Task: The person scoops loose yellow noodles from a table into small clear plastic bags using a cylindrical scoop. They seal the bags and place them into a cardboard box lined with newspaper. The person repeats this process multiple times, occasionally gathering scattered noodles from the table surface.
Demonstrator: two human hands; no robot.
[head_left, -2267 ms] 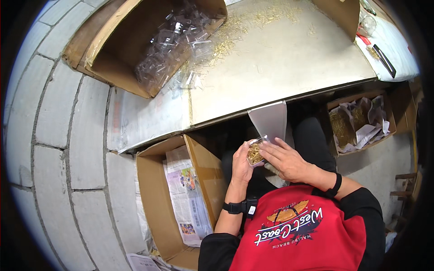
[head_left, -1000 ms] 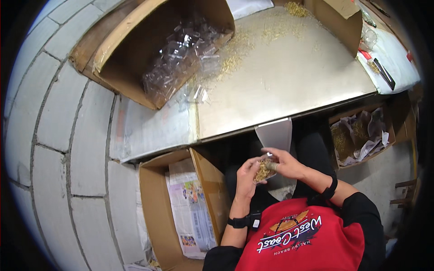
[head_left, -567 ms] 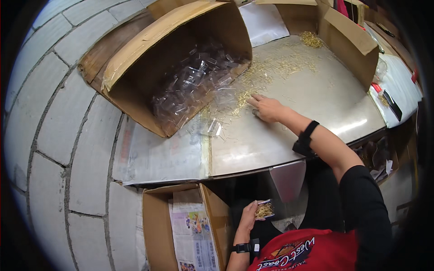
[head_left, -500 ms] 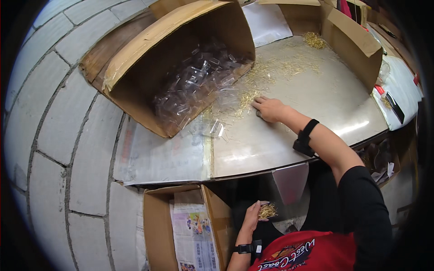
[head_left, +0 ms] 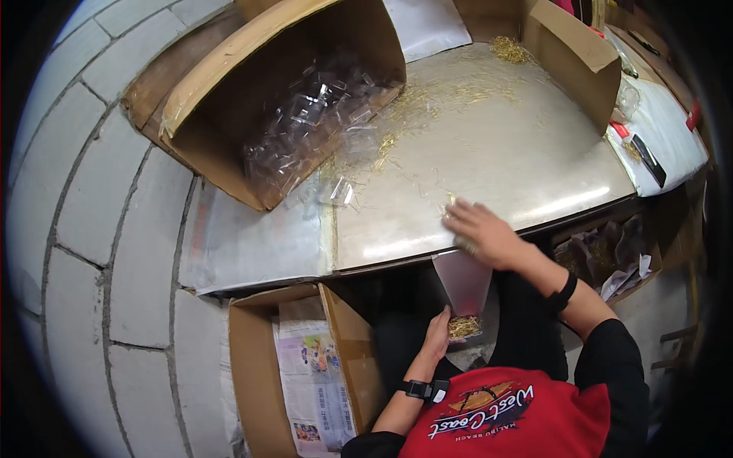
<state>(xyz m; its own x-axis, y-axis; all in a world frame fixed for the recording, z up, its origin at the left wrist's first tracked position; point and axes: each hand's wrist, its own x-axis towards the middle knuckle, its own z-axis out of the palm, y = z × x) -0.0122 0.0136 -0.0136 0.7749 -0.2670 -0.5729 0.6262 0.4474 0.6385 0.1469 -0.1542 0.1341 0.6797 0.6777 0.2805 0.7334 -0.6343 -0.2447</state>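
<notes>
Left hand (head_left: 437,336): curled around the side of a small clear box (head_left: 464,327), which sits low in front of the body, just below the chute (head_left: 464,278), full of thin gold-coloured pins. Right hand (head_left: 485,235): palm down at the table's front edge, fingers long and nearly flat, blurred; I cannot tell whether anything is under the palm. A few loose pins (head_left: 450,200) lie by its fingertips.

Handling, my judgement: box light, thin-walled, stiff, likely slick and apt to crack if squeezed. I'd hold it by opposite side walls, low, mouth level, as tipping would spill the load. Pins look springy and prone to tangle; better gathered with flat fingers than pinched singly.

Around: metal-topped table (head_left: 534,160) with scattered pins and a heap (head_left: 510,50) at the far side. Big carton (head_left: 229,65) on its side at left, spilling empty clear boxes (head_left: 309,114). Newspaper-lined carton (head_left: 246,343) close by the left forearm. Crumpled paper (head_left: 626,278) in another carton, right. In the way: table edge and chute, both between the hands.
</notes>
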